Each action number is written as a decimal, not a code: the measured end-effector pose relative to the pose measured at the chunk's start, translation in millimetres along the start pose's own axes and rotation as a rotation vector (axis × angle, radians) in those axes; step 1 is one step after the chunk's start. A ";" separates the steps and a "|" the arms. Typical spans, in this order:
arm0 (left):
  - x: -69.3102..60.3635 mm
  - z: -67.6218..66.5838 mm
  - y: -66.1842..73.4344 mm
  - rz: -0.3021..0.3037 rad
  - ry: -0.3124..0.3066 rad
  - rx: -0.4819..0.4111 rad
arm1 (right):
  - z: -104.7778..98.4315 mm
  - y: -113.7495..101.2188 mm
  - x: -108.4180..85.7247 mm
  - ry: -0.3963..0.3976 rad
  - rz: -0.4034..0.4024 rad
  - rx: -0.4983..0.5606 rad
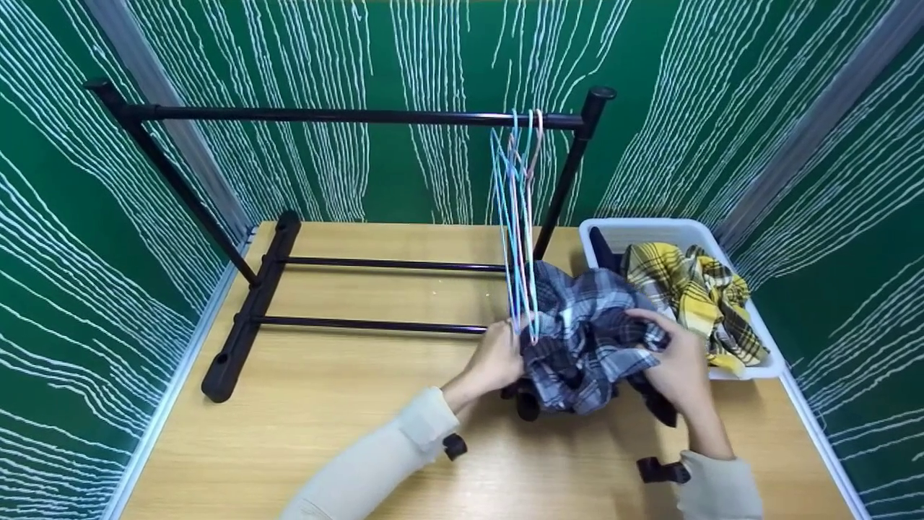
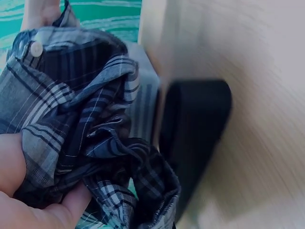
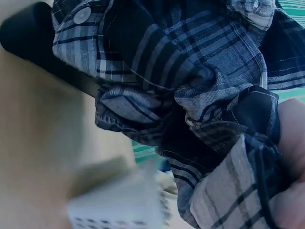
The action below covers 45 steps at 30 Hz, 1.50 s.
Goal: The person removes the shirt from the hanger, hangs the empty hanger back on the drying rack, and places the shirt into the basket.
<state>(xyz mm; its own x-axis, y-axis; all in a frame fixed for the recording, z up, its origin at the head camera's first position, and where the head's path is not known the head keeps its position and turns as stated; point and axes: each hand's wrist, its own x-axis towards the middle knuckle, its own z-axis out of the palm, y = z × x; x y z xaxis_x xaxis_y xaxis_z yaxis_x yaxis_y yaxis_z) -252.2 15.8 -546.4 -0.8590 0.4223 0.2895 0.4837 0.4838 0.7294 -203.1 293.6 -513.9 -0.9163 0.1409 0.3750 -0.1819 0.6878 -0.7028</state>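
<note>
A bunched-up grey, black and white plaid shirt is held up between both hands, near the right foot of the clothes rack. My left hand grips its left side, close to the lower ends of the hangers. In the left wrist view, thumb and fingers close on the folded cloth. With my right hand I hold the shirt's right side, thumb over the fabric. A white button shows on the shirt in the right wrist view. Folds of cloth hide some fingertips.
The black clothes rack stands on the wooden table, several blue and pink hangers bunched at its right end. To the right, a white basket contains a yellow plaid garment and dark cloth. Green walls enclose the table.
</note>
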 end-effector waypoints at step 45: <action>149.1 149.5 82.4 -0.191 0.049 -0.094 | -94.9 88.5 132.3 0.234 -0.018 -0.238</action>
<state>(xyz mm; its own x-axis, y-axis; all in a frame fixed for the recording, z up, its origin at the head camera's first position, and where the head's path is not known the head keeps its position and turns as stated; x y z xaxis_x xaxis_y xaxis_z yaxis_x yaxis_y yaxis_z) -315.3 233.2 -535.8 -0.9417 0.2909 0.1692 0.2960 0.4769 0.8276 -306.5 440.7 -469.2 -0.8017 0.2681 0.5342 -0.0836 0.8347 -0.5443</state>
